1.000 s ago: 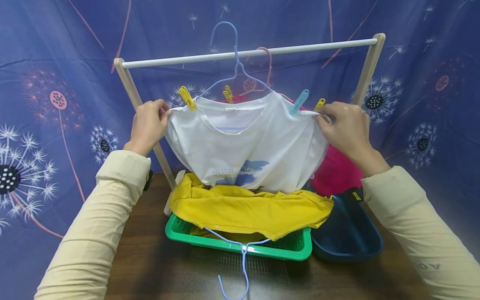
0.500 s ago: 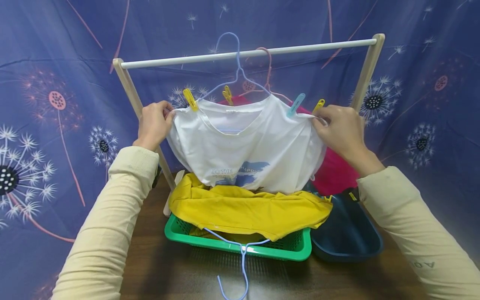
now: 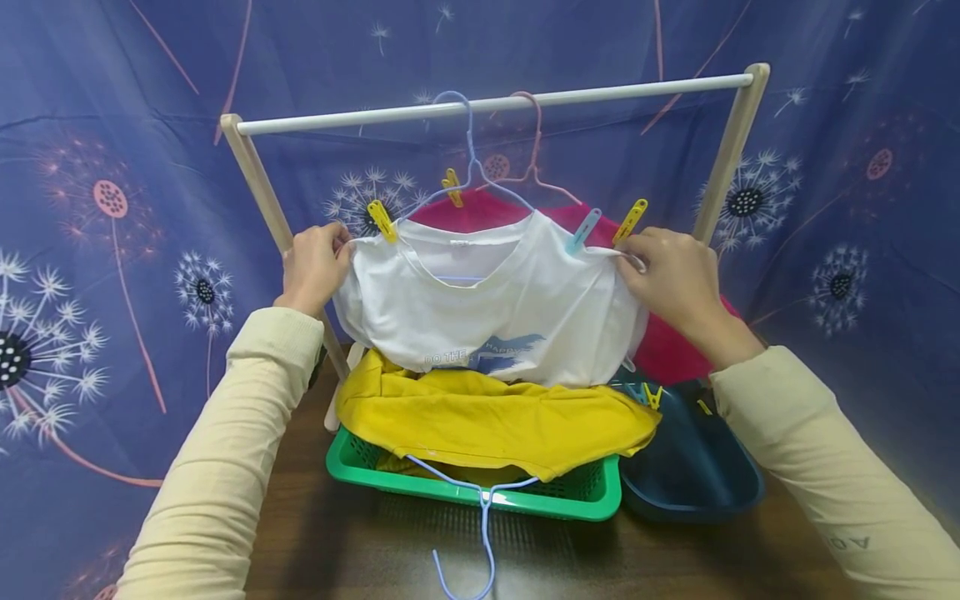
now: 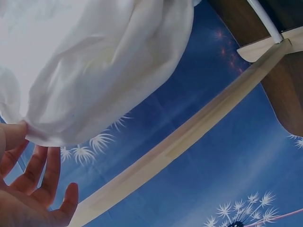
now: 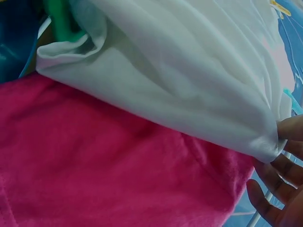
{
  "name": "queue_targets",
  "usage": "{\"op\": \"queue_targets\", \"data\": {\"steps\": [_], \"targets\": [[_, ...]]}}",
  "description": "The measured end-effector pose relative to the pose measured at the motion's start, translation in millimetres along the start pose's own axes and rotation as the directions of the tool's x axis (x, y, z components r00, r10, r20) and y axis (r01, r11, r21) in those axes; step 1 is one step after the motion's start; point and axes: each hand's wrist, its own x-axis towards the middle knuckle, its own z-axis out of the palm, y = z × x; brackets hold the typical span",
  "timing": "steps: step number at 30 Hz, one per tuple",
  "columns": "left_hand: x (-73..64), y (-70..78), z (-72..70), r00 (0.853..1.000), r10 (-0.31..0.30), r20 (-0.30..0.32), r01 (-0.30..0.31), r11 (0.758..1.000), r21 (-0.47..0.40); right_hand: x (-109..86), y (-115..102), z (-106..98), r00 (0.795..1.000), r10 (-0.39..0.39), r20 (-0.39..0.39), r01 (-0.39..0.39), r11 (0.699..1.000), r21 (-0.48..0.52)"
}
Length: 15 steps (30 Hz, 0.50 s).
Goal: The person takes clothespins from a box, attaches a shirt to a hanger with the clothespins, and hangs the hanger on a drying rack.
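Note:
A white T-shirt (image 3: 420,308) with a blue print is on a light-blue hanger (image 3: 471,137), whose hook top meets the rack's white rod (image 3: 337,119). A yellow clothespin (image 3: 381,221) clips its left shoulder and a light-blue clothespin (image 3: 583,230) its right one. My left hand (image 3: 313,265) pinches the left shoulder between thumb and fingers, as the left wrist view also shows. On the other side my right hand (image 3: 671,271) pinches the right shoulder. Behind it, a magenta garment (image 3: 678,346) hangs from a pink hanger (image 3: 536,142), with yellow clothespins at its shoulders.
Below the shirt, a yellow garment (image 3: 495,421) with another light-blue hanger (image 3: 483,508) lies over a green basket (image 3: 600,504). To its right stands a dark blue bin (image 3: 697,500) with several clothespins at its far end. Wooden rack posts (image 3: 738,142) rise at both sides.
Both hands have lowered the white T-shirt and its hanger. The hook, well above the rod earlier, has come down to the rod. The basket and yellow garment have stayed put.

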Motion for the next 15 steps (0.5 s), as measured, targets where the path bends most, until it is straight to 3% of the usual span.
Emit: {"op": "queue_targets", "data": {"steps": [7, 11, 15], "targets": [[1.2, -0.7, 5.8, 0.995, -0.024, 0.098, 0.023, 1.0, 0.019, -3.7, 6, 9, 0.984, -0.174, -0.044, 0.17, 0.982, -0.081], [0.7, -1.7, 8.8, 0.983, -0.019, 0.182, 0.014, 0.999, 0.031, -5.9, 10, 13, 0.977, -0.212, -0.038, 0.208, 0.974, -0.085], [-0.3, -2.1, 11.1, 0.975, -0.005, 0.223, -0.006, 0.999, 0.047, -7.4, 11, 13, 0.973, -0.227, -0.03, 0.224, 0.971, -0.086]]}}
